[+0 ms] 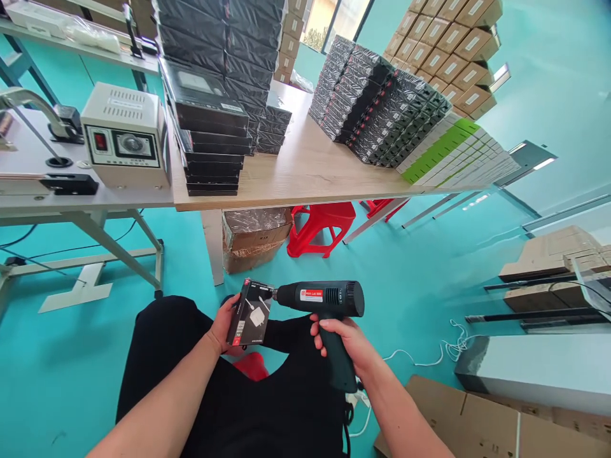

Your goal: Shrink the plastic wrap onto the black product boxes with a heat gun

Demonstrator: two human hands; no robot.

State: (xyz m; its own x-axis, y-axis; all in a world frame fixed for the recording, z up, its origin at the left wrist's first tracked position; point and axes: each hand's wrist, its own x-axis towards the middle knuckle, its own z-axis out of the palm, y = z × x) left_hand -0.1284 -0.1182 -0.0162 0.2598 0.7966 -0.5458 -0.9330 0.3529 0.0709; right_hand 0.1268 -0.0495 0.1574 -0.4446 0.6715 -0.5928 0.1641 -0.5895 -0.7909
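Observation:
Held over my lap is a small black retail box [254, 315] with a white charger and cable printed on its face. My left hand [224, 323] grips it along its left side and lower edge. My right hand [344, 338] is wrapped round the handle of a black heat gun [321, 299] with a red and white label. The gun lies level, its metal nozzle pointing left at the box's upper right edge. Nozzle and box look very close; whether they touch I cannot tell. Part of my left fingers is hidden behind the box.
Ahead, a wooden table [305, 168] bears stacks of black wrapped boxes [212, 114] and green-white boxes [453, 152]. A beige control unit [125, 137] stands on the left bench. Below are a red stool [322, 228] and a carton [258, 235]. Cartons [458, 420] and a white cable [429, 364] lie right.

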